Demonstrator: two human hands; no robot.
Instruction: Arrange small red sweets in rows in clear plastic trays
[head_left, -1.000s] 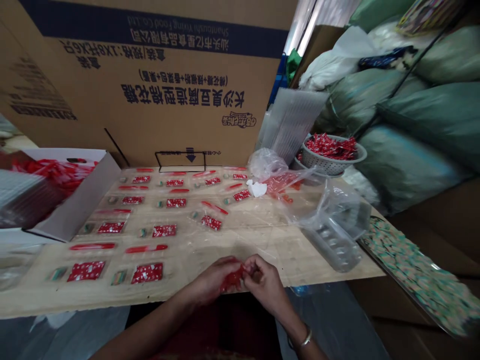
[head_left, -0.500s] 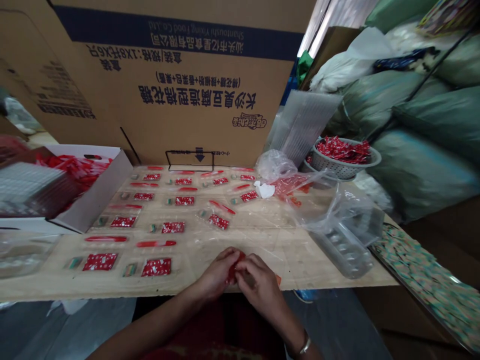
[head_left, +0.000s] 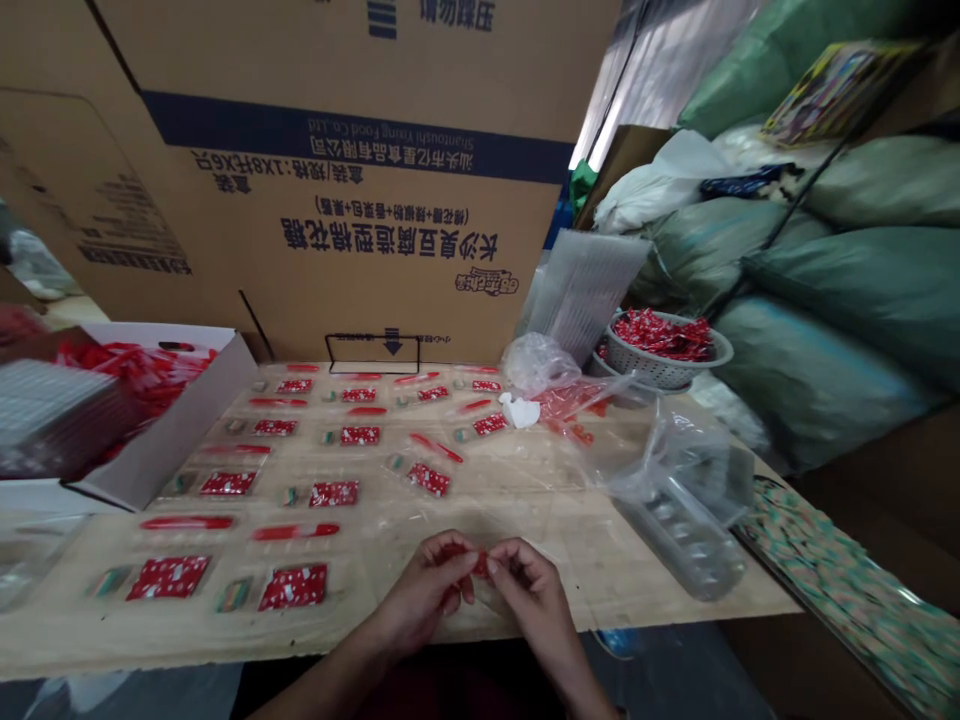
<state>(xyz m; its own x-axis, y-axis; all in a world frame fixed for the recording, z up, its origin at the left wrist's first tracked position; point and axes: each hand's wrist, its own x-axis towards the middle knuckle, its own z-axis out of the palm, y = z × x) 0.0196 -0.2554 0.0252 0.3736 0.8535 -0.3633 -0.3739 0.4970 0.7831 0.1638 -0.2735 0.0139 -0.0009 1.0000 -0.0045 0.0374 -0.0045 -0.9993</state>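
one small red piece (head_left: 481,564) sits in the narrow grip of left hand (head_left: 426,592) and right hand (head_left: 531,588).

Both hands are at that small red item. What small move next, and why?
Probably ease the right hand slightly outward: it and the left hand crowd the small red item, making its shape hard to tell from this view.

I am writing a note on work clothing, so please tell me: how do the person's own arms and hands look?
The left hand and right hand are bare, without gloves. The left forearm and right forearm show no sleeve, and I can make out no markings. A small dark thing by the right forearm, at the bottom edge, is too cut off to identify.
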